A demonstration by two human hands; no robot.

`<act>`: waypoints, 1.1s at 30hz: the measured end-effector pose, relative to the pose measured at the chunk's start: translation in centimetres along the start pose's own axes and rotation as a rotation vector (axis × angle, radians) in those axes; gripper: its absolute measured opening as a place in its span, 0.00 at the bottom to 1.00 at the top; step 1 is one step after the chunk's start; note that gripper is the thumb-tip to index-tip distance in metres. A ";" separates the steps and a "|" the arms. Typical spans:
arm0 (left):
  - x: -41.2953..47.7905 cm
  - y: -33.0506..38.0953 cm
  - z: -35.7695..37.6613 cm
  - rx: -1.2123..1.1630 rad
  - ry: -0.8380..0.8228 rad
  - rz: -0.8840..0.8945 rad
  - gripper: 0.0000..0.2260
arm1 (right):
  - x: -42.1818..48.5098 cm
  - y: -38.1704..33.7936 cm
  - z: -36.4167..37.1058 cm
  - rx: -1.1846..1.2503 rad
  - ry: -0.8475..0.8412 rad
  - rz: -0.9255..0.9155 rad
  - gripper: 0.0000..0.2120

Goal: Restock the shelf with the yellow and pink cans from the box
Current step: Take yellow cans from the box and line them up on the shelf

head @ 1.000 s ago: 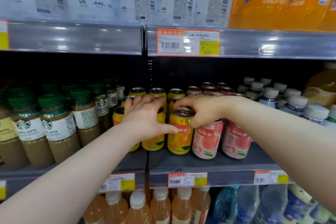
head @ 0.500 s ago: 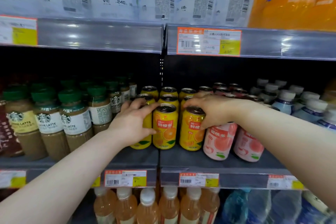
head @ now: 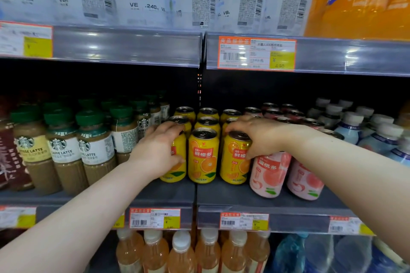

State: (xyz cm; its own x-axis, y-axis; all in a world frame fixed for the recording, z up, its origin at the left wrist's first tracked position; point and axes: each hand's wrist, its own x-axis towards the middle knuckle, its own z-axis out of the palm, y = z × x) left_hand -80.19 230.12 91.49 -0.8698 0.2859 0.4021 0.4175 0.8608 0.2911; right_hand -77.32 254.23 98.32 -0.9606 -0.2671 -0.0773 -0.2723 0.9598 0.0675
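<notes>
Three yellow orange-drink cans stand in the front row of the middle shelf (head: 244,200). My left hand (head: 158,150) grips the leftmost yellow can (head: 177,159), fingers over its top and thumb on its side. The middle yellow can (head: 203,156) stands free between my hands. My right hand (head: 257,136) grips the right yellow can (head: 235,162) from above. More yellow cans (head: 208,114) stand in rows behind. Two pink peach cans (head: 269,173) (head: 305,180) stand to the right, under my right forearm, with more behind. The box is out of view.
Green-capped latte bottles (head: 63,148) fill the shelf left of the cans; white-capped bottles (head: 352,126) stand at the right. The upper shelf edge (head: 133,45) carries white cartons and orange bottles. Orange-tea bottles (head: 182,252) stand on the shelf below. Price tags line the rails.
My left hand has moved from the middle front can onto the leftmost yellow can, so the middle can stands uncovered. My right hand stays on the right yellow can. The view has shifted left.
</notes>
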 end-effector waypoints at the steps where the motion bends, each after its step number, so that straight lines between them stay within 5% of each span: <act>1: 0.0 0.0 -0.1 0.008 -0.006 -0.006 0.38 | 0.0 0.0 0.0 0.002 0.001 -0.004 0.39; 10: -0.6 -2.3 -0.6 -0.294 -0.112 -0.043 0.42 | 0.4 0.3 0.1 -0.014 0.003 -0.017 0.39; 17: -0.6 -2.3 -0.6 -0.258 -0.068 -0.067 0.38 | 0.5 0.2 0.0 -0.033 0.004 -0.024 0.39; 23: -1.5 -1.5 -0.4 -0.204 -0.052 -0.098 0.46 | 0.4 0.2 -0.2 -0.039 -0.025 -0.022 0.42; 28: -3.2 -0.4 -1.0 -0.159 0.082 -0.099 0.40 | 0.0 -0.2 -1.0 -0.020 0.073 -0.072 0.43; 33: -6.5 0.8 -2.1 -0.134 0.215 -0.158 0.31 | -0.5 -3.3 -1.7 0.147 0.245 -0.312 0.37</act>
State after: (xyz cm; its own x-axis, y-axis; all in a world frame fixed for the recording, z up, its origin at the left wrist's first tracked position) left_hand -73.69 228.05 90.89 -0.8572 0.0449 0.5130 0.3249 0.8200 0.4712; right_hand -76.06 251.10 99.79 -0.8233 -0.5421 0.1682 -0.5580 0.8273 -0.0653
